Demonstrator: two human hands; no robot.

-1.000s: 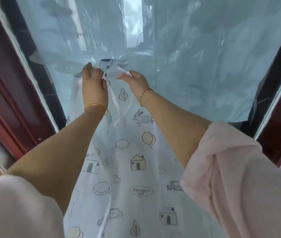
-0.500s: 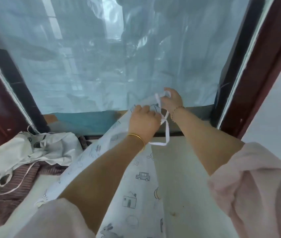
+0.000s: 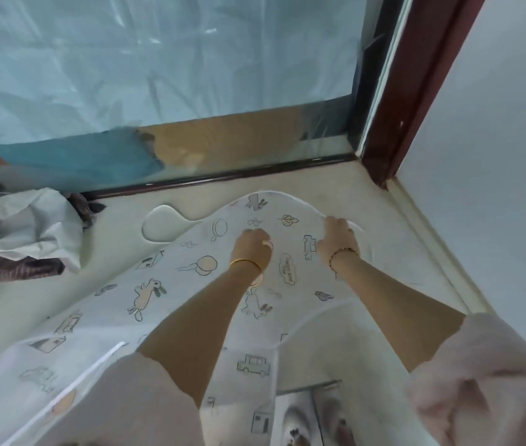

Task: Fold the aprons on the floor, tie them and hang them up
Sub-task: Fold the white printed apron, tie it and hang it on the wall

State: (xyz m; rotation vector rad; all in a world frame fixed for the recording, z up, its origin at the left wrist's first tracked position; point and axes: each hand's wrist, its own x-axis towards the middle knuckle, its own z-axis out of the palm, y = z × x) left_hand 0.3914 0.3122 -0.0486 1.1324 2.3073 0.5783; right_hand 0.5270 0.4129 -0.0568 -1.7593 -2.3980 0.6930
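Note:
A white apron (image 3: 171, 284) printed with rabbits, cars and houses lies spread over the pale floor, its top end toward the window. Its thin neck loop (image 3: 158, 220) rests on the floor beside the top. My left hand (image 3: 252, 249) sits on the upper part of the apron with fingers curled into the fabric. My right hand (image 3: 337, 236) pinches the white-trimmed right edge near the top. A white tie strap (image 3: 94, 368) runs along the apron at lower left.
A heap of other aprons (image 3: 26, 226), white and brown striped, lies at the left by the window. The film-covered window (image 3: 158, 75) and its sill are ahead. A dark red frame (image 3: 416, 85) and a white wall (image 3: 496, 156) close the right side. My slippered feet (image 3: 306, 423) stand below.
The apron was held up against the window, then brought down and to the right. It now lies on the floor with both hands lowered onto its top end.

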